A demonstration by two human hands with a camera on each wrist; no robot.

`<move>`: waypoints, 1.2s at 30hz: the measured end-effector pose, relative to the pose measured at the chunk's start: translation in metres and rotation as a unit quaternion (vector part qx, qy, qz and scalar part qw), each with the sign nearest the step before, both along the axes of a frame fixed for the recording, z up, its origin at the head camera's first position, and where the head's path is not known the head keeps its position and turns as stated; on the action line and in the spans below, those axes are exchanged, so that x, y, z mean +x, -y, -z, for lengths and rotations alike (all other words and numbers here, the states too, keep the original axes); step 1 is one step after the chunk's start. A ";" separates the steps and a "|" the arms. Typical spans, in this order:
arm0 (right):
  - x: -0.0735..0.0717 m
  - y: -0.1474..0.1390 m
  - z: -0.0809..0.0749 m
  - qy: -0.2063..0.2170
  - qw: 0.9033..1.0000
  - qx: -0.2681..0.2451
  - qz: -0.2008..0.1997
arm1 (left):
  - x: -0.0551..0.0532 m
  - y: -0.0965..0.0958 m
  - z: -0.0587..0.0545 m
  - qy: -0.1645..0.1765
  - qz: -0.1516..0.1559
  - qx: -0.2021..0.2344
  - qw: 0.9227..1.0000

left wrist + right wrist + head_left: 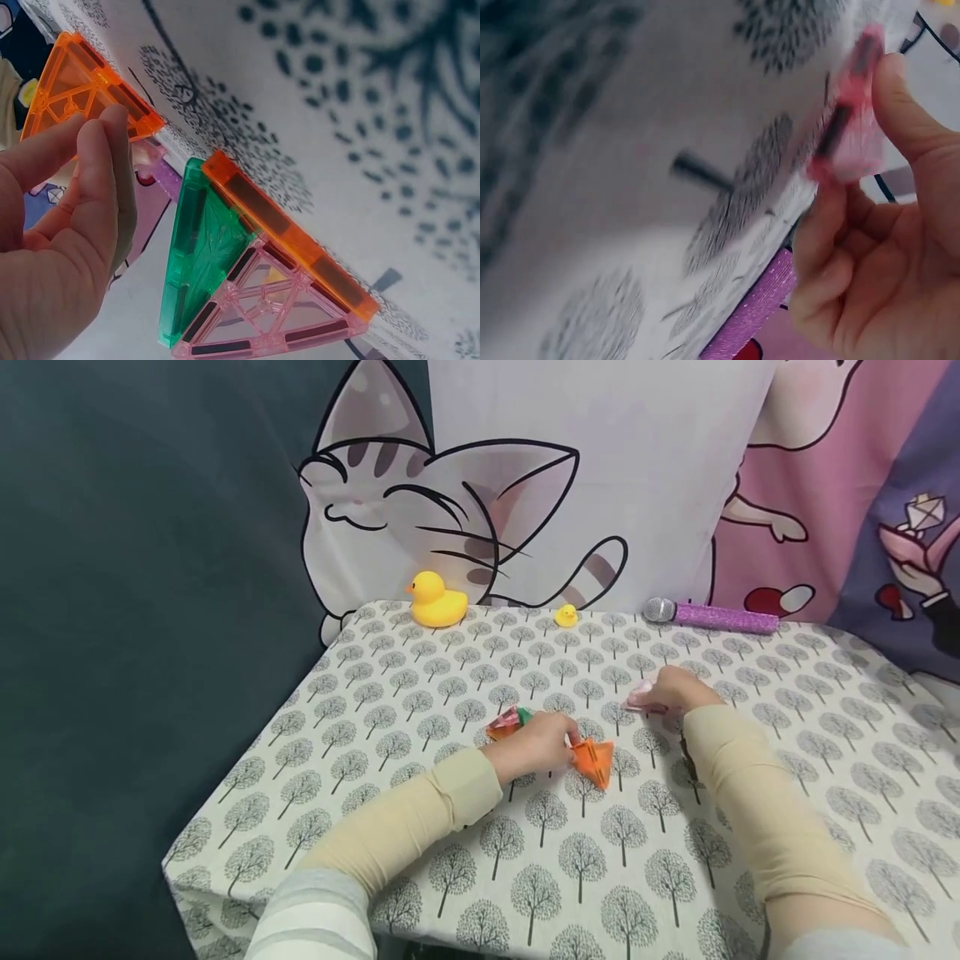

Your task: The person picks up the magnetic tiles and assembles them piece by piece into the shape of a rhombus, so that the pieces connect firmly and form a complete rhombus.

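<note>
My left hand (536, 745) pinches an orange triangular magnetic tile (595, 764) at its edge, low over the cloth; its thumb and fingertips overlap the tile in the left wrist view. Beside this hand, green (196, 255), pink (262, 300) and orange (289, 236) tiles stand joined at their edges. The hand partly hides that group in the head view. Farther right, my right hand (675, 687) grips a pink see-through magnetic tile (855, 124) between thumb and fingers, close to the tablecloth.
A tree-print cloth (420, 777) covers the table. Along its back edge sit a large yellow duck (438, 602), a small yellow duck (566, 616) and a purple glitter microphone (723, 617). A cartoon cat curtain (637, 460) hangs behind.
</note>
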State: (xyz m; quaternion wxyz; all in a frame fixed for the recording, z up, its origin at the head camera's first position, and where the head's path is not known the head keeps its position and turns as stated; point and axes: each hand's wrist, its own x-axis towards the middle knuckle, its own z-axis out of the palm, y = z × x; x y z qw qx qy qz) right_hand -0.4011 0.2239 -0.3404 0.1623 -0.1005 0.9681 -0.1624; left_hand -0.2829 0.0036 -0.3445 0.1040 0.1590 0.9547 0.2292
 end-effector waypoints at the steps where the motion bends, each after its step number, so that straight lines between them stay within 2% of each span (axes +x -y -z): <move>1: 0.001 -0.003 -0.001 0.007 1.000 -0.019 -0.008 | 0.000 0.000 0.000 -0.001 -0.001 -0.002 1.000; 5: 0.014 -0.008 -0.008 0.033 0.995 -0.070 -0.064 | 0.000 0.002 0.000 -0.006 -0.006 -0.002 1.000; 9: 0.040 -0.004 -0.019 0.041 0.990 -0.083 -0.105 | 0.000 0.002 0.000 0.002 -0.011 0.011 1.000; 14: 0.076 0.009 -0.026 0.028 0.991 -0.078 -0.104 | 0.000 0.002 0.000 0.001 -0.010 0.001 1.000; 17: 0.088 0.017 -0.023 0.023 0.992 -0.077 -0.095 | 0.000 0.001 0.000 -0.001 -0.007 -0.007 1.000; 24: 0.100 0.033 -0.011 0.004 0.996 -0.061 -0.068 | -0.001 0.001 0.000 -0.015 0.002 -0.017 1.000; 28: 0.104 0.038 -0.006 0.002 0.996 -0.065 -0.064 | 0.000 0.000 0.000 -0.012 -0.001 -0.012 1.000; 36: 0.108 0.038 -0.011 0.024 0.993 -0.091 -0.077 | 0.001 -0.002 0.000 0.008 -0.011 0.013 1.000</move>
